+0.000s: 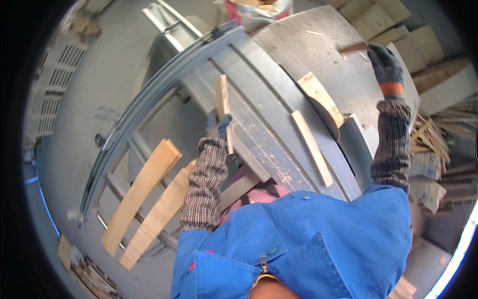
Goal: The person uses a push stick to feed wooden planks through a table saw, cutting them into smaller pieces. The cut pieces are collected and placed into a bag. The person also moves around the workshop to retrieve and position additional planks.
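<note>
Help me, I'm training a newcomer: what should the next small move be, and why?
I'd probably draw the right hand back toward the board. Only the left hand grips that board, at the grooved metal table, while the right is stretched far out beside a thin brown strip, too far away to help steady it.

Steep downward look from the head

One fisheye camera, worn on the head, faces down past the blue jacket (303, 239) at the lower edge, near enough to span left hand (219, 125), right hand (386, 66) and table (259, 97), the floor (74, 164) farther off
</note>
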Demonstrator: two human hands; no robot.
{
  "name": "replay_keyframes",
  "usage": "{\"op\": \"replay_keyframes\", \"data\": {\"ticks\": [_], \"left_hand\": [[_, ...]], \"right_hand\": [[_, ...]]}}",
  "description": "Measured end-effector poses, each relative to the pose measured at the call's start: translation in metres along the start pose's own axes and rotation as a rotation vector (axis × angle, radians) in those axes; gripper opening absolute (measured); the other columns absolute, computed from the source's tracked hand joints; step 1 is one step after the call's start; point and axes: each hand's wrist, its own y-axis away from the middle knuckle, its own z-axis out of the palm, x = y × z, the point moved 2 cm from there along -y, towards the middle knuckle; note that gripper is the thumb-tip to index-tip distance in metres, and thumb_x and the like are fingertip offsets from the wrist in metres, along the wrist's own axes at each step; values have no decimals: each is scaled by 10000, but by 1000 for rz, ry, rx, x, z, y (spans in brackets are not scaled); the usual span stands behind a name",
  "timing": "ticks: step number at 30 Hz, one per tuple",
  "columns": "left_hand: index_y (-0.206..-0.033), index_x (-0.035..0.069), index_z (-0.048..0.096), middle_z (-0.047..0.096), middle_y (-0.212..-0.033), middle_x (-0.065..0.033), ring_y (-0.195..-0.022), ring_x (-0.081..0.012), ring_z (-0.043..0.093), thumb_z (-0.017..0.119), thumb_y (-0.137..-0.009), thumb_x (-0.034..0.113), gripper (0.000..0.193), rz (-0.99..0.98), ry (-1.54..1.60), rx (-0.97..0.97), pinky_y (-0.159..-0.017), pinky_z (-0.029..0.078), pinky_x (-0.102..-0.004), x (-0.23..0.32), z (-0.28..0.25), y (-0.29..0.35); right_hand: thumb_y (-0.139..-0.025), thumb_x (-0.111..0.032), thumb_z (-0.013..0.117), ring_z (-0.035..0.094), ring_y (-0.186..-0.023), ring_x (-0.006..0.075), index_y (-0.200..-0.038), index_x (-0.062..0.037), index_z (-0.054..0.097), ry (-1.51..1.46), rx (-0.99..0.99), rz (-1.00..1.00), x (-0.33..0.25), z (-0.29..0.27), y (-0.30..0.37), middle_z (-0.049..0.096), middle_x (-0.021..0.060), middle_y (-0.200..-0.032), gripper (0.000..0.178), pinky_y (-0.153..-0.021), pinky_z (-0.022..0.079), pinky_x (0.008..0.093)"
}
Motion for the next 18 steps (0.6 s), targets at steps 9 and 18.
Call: {"op": "replay_keyframes", "data": {"ticks": [9,18], "left_hand": [[-1242,11,581,674,-1066,-120,-890,-202,669,610,-967,406,483,-86,734,-240,-792,588,-334,76,-8,114],[-1224,-28,587,690,-1044,-130,-913,-215,683,628,-968,347,456,-233,841,-169,-835,599,-332,19,-30,191]], "right_hand": [[-891,-88,746,672,-816,138,-1049,-31,749,-355,86,-11,-78,-53,115,731,93,-943,168,-723,538,274],[-849,26,695,714,-861,243,-1069,-82,735,-537,-219,-6,-112,-69,262,726,141,-971,248,-744,570,333]]}}
